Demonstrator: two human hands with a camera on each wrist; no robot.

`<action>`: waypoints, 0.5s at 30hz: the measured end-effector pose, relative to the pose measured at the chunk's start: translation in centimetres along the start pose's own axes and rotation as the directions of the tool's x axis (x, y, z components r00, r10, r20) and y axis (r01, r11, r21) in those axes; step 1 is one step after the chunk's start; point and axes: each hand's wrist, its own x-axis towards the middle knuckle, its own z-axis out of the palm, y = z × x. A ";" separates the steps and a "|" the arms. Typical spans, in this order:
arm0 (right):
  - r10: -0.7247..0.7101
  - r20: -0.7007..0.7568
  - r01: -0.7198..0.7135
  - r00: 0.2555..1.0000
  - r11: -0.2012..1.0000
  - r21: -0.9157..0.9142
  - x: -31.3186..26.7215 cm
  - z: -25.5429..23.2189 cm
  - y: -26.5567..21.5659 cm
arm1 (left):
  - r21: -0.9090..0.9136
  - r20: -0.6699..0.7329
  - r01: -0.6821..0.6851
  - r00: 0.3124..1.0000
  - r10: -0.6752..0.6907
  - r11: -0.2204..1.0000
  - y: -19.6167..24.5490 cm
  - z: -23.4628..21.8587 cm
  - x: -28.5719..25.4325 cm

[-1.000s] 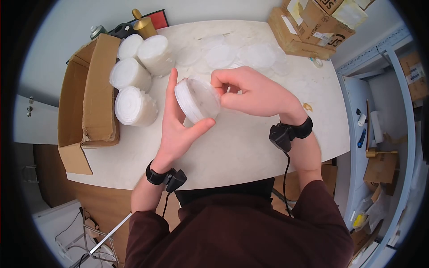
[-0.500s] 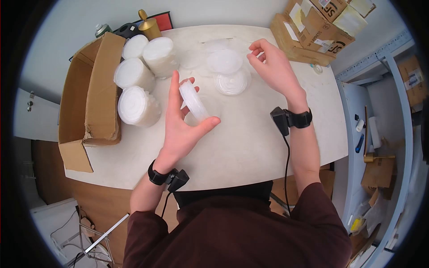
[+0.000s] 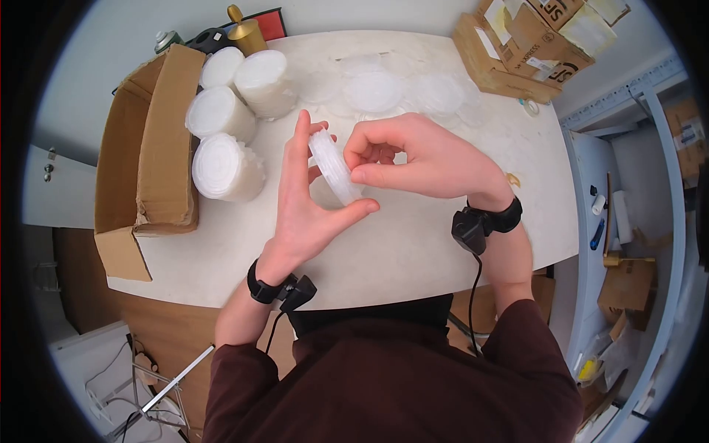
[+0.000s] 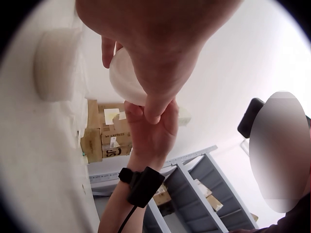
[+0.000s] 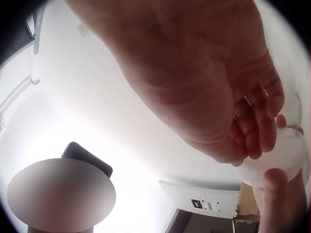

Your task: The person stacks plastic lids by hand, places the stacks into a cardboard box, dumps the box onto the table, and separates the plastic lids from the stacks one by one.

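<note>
My left hand (image 3: 299,203) holds a short stack of translucent round plastic lids (image 3: 332,166) on edge, thumb below and fingers behind. Bent fingers and thumb of my right hand (image 3: 425,159) pinch at the stack's right face. From the right wrist view, those fingertips sit right at the rim of the lids (image 5: 279,160). The left wrist view shows the lids (image 4: 124,77) partly covered by the left hand. Farther back on the table lie loose, clear lids (image 3: 373,90), with more flat lids (image 3: 439,92) to their right.
Several tall stacks of white lids (image 3: 225,166) stand at the left beside an open cardboard box (image 3: 170,140). A brass-coloured pot-like object (image 3: 247,35) is behind them. Shipping boxes (image 3: 509,55) and a tape roll (image 3: 529,107) occupy the back right; a blue-grey shelf (image 3: 591,162) adjoins the table.
My right hand drew away from the stack to the back right, with a loose lid in front of it, then came back to the stack. The left hand kept its hold, shifting slightly right.
</note>
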 end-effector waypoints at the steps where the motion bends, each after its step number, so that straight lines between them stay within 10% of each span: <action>1: -0.020 0.008 0.020 1.000 1.000 0.010 0.1 -0.1 0.3 | 0.000 0.000 -0.007 1.000 0.007 1.000 0.0 0.0 0.0; 15: 0.006 0.002 -0.006 1.000 0.991 0.132 0.5 0.3 1.8 | -0.244 0.044 0.106 0.994 -0.098 0.964 0.2 0.0 -0.2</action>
